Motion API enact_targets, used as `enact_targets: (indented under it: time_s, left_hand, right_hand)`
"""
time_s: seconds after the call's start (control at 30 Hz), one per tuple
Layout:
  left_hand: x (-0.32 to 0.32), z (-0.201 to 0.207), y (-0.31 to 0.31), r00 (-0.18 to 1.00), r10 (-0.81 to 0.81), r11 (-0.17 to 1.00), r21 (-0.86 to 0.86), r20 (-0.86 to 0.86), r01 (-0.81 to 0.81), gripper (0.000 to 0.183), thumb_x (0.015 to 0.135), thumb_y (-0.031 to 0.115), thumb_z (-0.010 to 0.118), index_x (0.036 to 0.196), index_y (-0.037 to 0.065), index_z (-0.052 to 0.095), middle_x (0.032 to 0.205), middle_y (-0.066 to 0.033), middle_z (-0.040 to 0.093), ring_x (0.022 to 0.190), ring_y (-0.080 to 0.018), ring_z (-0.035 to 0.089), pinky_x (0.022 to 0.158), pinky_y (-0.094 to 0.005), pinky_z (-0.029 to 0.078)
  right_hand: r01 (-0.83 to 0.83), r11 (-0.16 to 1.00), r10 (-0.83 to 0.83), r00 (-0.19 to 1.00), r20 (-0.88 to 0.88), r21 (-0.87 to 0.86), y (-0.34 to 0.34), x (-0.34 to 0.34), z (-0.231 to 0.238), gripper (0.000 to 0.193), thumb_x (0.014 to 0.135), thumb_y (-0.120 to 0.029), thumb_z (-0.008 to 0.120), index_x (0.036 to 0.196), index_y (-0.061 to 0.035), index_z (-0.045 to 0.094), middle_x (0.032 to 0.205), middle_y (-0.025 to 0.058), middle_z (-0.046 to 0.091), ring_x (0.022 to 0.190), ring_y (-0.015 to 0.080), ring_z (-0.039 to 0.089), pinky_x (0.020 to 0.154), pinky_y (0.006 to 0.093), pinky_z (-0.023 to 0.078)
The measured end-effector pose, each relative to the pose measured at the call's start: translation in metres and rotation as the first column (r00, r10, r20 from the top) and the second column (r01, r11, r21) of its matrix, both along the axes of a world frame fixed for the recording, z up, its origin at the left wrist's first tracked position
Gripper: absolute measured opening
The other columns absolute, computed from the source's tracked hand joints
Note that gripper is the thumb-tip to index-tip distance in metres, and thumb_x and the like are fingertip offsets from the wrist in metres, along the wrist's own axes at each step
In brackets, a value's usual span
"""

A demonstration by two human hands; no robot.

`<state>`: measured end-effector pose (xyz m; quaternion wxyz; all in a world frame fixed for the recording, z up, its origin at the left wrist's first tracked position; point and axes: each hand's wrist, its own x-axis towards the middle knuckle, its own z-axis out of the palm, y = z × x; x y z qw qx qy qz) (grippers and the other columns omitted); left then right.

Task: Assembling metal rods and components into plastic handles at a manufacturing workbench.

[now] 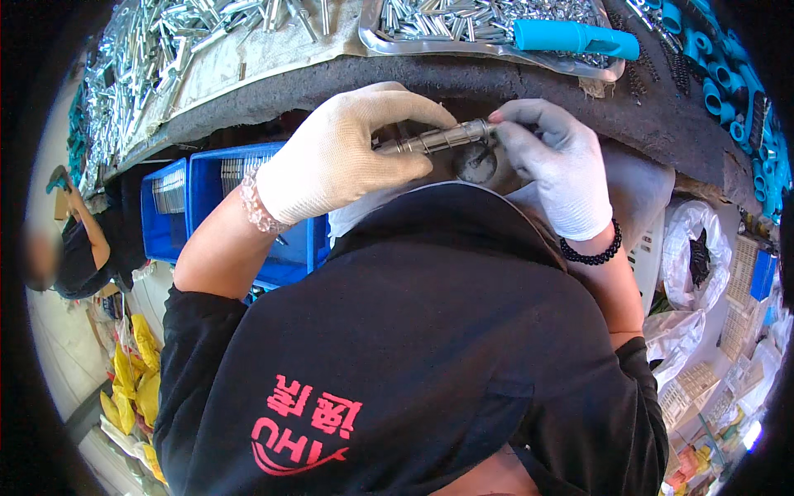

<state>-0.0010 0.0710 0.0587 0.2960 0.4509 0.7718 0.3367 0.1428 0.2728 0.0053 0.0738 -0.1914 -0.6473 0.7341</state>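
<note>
My left hand [335, 153], in a white knitted glove, is wrapped round a shiny metal cylinder [448, 138] made of stepped sections. The cylinder lies nearly level in front of my chest, its right end tilted slightly up. My right hand [558, 161], gloved too, has its thumb and forefinger drawn together at that right end. A bare fingertip shows through the glove there. Whatever small part those fingers pinch is too small to make out. Below the cylinder sits a round greyish metal piece [477, 162].
Ahead is a bench covered in dark cloth [447, 81], with loose metal pins [186, 37] and a metal tray [496, 51] of small parts. A blue plastic housing [575, 39] rests on the tray; more lie far right. Blue bins [203, 207] stand left, near another person [83, 248].
</note>
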Motion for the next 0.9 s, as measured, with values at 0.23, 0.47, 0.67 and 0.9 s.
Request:
enact_targets:
  time_s: [0.23,0.47,0.67,0.9]
  left_hand:
    - [0.000,-0.002,0.003,1.000,0.004,1.000,0.024,-0.002,-0.004,0.038,0.079,0.011,0.071,0.116,0.002,0.069,0.103,-0.0068,0.066,0.091,-0.0145,0.061,0.082,-0.0284,0.049]
    - [-0.004,0.006,0.005,0.969,0.048,0.997,-0.074,0.243,-0.030,0.043,0.082,0.014,0.070,0.122,0.002,0.066,0.078,-0.0020,0.064,0.064,-0.0057,0.057,0.056,-0.0219,0.045]
    - [-0.003,0.002,0.004,0.862,0.164,0.984,-0.136,0.480,-0.112,0.042,0.083,0.017,0.068,0.122,0.002,0.065,0.071,-0.0004,0.061,0.058,-0.0045,0.053,0.050,-0.0205,0.042]
    - [-0.006,-0.001,0.005,0.887,0.148,0.988,-0.114,0.437,-0.108,0.044,0.083,0.017,0.069,0.124,0.002,0.065,0.071,0.0010,0.059,0.057,-0.0041,0.051,0.049,-0.0202,0.041]
  right_hand:
    - [-0.035,0.980,0.033,0.999,0.013,0.197,-0.002,-0.005,-0.005,0.017,0.092,-0.013,0.067,0.103,-0.0011,0.071,0.075,-0.0021,0.063,0.059,0.0029,0.052,0.054,0.0205,0.043]
    - [-0.034,0.999,0.034,0.992,0.121,0.004,-0.005,-0.005,0.001,0.019,0.094,-0.017,0.067,0.102,-0.0004,0.071,0.073,-0.0016,0.062,0.059,0.0037,0.052,0.055,0.0216,0.044]
    - [-0.019,0.988,0.007,0.997,0.078,0.153,0.003,-0.006,-0.004,0.020,0.093,-0.017,0.067,0.102,-0.0003,0.071,0.078,-0.0005,0.065,0.066,0.0044,0.056,0.060,0.0218,0.046]
    - [-0.041,0.991,0.033,0.997,0.067,0.126,0.006,-0.007,-0.005,0.021,0.093,-0.017,0.068,0.104,0.0003,0.071,0.086,0.0019,0.068,0.077,0.0044,0.058,0.068,0.0208,0.047]
